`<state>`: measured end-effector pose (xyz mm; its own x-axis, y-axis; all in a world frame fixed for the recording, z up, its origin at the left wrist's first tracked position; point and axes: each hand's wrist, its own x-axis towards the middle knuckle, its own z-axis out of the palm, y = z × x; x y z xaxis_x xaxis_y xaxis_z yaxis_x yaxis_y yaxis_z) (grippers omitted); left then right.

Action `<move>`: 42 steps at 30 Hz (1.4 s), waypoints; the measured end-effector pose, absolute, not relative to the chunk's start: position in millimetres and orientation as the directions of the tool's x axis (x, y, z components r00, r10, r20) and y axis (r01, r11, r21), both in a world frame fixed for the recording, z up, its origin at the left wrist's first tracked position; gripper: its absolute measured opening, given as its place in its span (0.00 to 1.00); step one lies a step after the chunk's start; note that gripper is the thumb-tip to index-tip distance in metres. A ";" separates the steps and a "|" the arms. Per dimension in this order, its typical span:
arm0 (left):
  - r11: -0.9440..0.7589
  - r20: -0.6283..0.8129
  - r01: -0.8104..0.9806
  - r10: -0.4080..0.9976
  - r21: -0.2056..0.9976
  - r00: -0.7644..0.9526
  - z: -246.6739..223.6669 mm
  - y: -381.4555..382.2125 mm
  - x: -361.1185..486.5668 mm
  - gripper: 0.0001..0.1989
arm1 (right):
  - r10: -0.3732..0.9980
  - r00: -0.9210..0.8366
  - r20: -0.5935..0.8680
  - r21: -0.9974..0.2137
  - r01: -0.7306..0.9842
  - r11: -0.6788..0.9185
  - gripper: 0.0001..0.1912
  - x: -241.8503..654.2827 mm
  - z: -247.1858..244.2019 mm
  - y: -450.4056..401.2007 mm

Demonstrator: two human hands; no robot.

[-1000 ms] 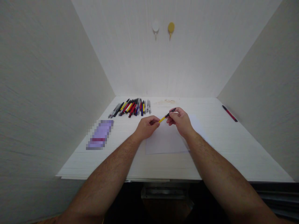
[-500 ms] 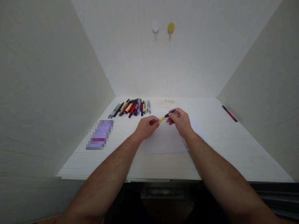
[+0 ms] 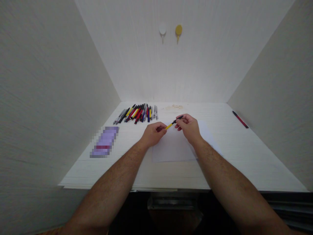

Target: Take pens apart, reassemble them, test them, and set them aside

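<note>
A yellow pen with a black front part slants between my two hands, above a sheet of white paper. My left hand is closed, with thumb and fingers pinching the pen's yellow end. My right hand pinches the black part, whose end points up and to the right. Behind my left hand lies a pile of pens in red, yellow, black, blue and clear plastic.
A pixelated purple rectangle lies on the left of the white table. One red and black pen rests near the right wall. Two round hooks, one white and one gold, are on the back wall.
Both hands keep hold of the pen in nearly the same spot. The right fingers have shifted slightly along the black part, and a little more of it shows between the hands.
</note>
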<state>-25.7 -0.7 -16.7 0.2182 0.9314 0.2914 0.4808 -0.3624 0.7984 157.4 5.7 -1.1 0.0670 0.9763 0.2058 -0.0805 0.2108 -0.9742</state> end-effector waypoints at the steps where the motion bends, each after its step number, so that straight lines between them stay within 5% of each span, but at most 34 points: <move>1: -0.360 0.289 0.472 0.932 0.805 0.218 -17.0 -0.5 -25.8 0.08 | 0.977 0.070 0.202 -0.975 -0.081 0.208 0.09 157.4 -0.8 5.7; 42: -0.403 0.361 0.496 0.914 0.769 0.184 -16.8 -1.8 -23.2 0.07 | 0.988 0.015 0.153 -0.983 -0.103 0.154 0.10 157.2 -0.8 3.7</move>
